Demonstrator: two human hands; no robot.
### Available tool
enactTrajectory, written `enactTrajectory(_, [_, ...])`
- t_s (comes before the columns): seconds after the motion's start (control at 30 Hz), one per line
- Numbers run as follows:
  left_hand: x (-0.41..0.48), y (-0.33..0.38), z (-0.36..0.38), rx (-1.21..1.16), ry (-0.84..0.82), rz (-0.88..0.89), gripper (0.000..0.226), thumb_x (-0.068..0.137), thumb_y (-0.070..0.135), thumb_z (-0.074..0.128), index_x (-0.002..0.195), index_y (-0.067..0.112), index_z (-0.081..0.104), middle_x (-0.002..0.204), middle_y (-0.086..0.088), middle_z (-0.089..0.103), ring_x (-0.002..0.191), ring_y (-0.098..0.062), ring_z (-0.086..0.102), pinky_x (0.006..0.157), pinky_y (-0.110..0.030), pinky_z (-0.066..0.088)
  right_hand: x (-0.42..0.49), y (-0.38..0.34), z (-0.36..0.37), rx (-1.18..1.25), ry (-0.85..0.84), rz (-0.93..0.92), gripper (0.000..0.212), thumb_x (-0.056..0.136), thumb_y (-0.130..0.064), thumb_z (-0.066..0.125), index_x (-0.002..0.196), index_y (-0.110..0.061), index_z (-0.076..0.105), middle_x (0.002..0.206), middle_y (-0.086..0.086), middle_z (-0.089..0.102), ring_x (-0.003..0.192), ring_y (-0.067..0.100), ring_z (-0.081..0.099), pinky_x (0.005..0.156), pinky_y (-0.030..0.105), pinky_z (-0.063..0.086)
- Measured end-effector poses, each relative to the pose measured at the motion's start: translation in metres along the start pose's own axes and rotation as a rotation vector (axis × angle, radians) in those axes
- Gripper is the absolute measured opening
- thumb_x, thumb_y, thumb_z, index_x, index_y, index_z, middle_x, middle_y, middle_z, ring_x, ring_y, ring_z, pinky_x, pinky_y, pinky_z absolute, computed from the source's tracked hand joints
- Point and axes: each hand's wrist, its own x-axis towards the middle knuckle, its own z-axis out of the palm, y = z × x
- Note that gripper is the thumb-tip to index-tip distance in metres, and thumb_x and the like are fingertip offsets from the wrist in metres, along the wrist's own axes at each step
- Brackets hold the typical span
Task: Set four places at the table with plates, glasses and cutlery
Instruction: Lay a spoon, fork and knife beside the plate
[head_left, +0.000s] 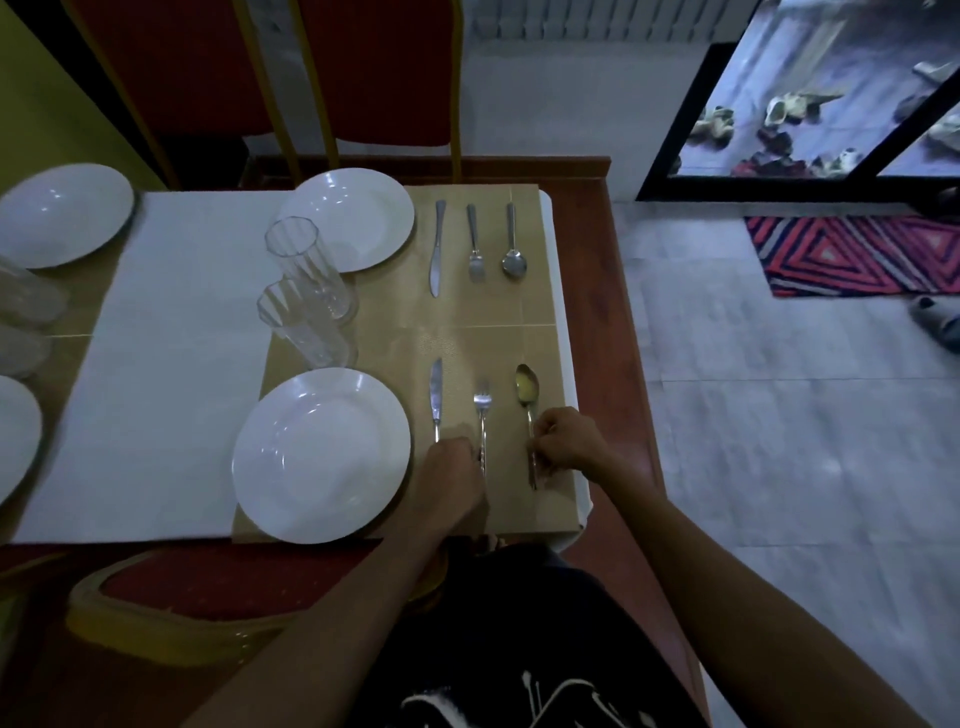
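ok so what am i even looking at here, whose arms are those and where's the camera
No machine here: a person wears a camera on the head, looking down, so both arms are their own. The one picture shows a table being set. A near plate and far plate have two tall glasses between them; far cutlery lies beside the far plate. The right hand pinches the near spoon by its handle. The left hand lies at the handles of the near knife and near fork; which it grips is unclear.
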Motion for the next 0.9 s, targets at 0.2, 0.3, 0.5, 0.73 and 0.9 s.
enactTrajectory(0.2, [0.004, 0.007, 0.002, -0.025, 0.033, -0.011, 0.020, 0.090, 0.031, 0.065, 0.086, 0.012, 0.063, 0.081, -0.003, 0.064, 0.076, -0.017, 0.062, 0.068, -0.030, 0.052, 0.002, 0.002, 0.004, 0.015, 0.049, 0.059, 0.018, 0.086, -0.018, 0.072, 0.082, 0.000, 0.072, 0.080, 0.012, 0.076, 0.079, 0.023, 0.074, 0.084, 0.041, 0.060])
enactTrajectory(0.3, [0.005, 0.006, 0.005, -0.022, 0.030, -0.019, 0.018, 0.091, 0.028, 0.066, 0.090, 0.011, 0.061, 0.087, -0.004, 0.064, 0.083, -0.018, 0.062, 0.069, -0.028, 0.047, 0.002, 0.004, 0.005, 0.020, 0.047, 0.071, 0.023, 0.086, -0.019, 0.073, 0.085, 0.004, 0.071, 0.075, 0.013, 0.076, 0.074, 0.025, 0.075, 0.082, 0.043, 0.061])
enactTrajectory(0.5, [0.007, 0.003, 0.010, -0.034, 0.047, -0.028, 0.018, 0.092, 0.027, 0.065, 0.091, 0.010, 0.060, 0.088, -0.006, 0.064, 0.083, -0.020, 0.063, 0.067, -0.028, 0.046, 0.002, 0.004, 0.007, -0.019, 0.053, 0.069, 0.028, 0.081, -0.025, 0.079, 0.074, -0.001, 0.068, 0.073, 0.014, 0.076, 0.071, 0.026, 0.075, 0.076, 0.044, 0.063])
enactTrajectory(0.73, [0.009, 0.001, 0.014, -0.021, 0.077, -0.002, 0.014, 0.092, 0.025, 0.066, 0.094, 0.013, 0.059, 0.091, -0.004, 0.067, 0.085, -0.019, 0.065, 0.076, -0.033, 0.056, -0.002, 0.005, 0.011, -0.007, 0.060, 0.090, 0.032, 0.083, -0.029, 0.078, 0.081, 0.003, 0.074, 0.069, 0.010, 0.075, 0.065, 0.021, 0.075, 0.074, 0.037, 0.063])
enactTrajectory(0.9, [0.010, 0.000, 0.016, -0.020, 0.090, -0.010, 0.013, 0.091, 0.023, 0.068, 0.095, 0.013, 0.060, 0.093, -0.005, 0.068, 0.087, -0.020, 0.066, 0.077, -0.030, 0.055, -0.005, 0.007, 0.016, -0.004, 0.087, 0.079, 0.029, 0.084, -0.024, 0.077, 0.082, 0.004, 0.070, 0.071, 0.013, 0.074, 0.064, 0.023, 0.074, 0.069, 0.040, 0.064])
